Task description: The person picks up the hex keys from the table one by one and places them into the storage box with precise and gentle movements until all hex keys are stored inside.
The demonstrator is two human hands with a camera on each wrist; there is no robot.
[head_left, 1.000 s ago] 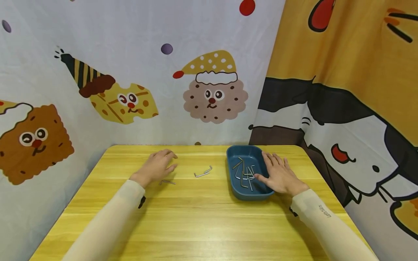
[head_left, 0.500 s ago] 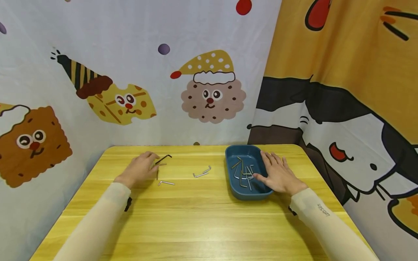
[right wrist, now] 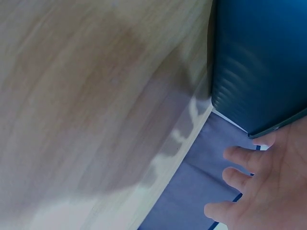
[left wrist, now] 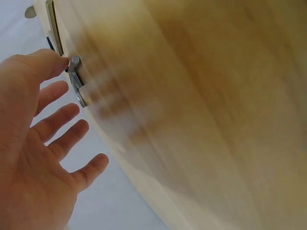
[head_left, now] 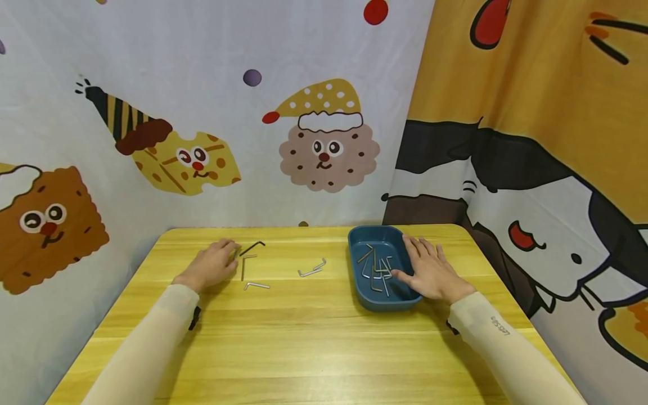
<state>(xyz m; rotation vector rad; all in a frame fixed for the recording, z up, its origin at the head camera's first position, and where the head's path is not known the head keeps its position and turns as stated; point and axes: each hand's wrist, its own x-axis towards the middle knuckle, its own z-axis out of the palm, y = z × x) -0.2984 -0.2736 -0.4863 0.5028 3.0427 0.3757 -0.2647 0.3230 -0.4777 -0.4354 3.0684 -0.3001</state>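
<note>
My left hand [head_left: 208, 264] reaches low over the table's far left, fingers spread and loosely bent. Just at its fingertips shows the end of a hex key [head_left: 235, 254]; in the left wrist view, a grey metal hex key [left wrist: 74, 79] lies beside the thumb tip. To the right of that hand lie a black hex key [head_left: 251, 246], a bronze one [head_left: 243, 268] and a silver one [head_left: 257, 285]. My right hand [head_left: 430, 270] rests on the right rim of a blue plastic bin [head_left: 387, 304], its thumb over the inside and its fingers extended along the outer side.
Several hex keys [head_left: 374, 270], silver and bronze, lie in the bin. Silver hex keys [head_left: 312, 271] lie mid-table, between the hands. The wood-grain table [head_left: 283, 349] ends at a printed cloth backdrop [head_left: 202, 112], with a yellow curtain [head_left: 476, 84] on the right.
My left hand has moved left, uncovering the black and bronze hex keys. The right hand stays on the bin's rim. The head view has shifted slightly.
</note>
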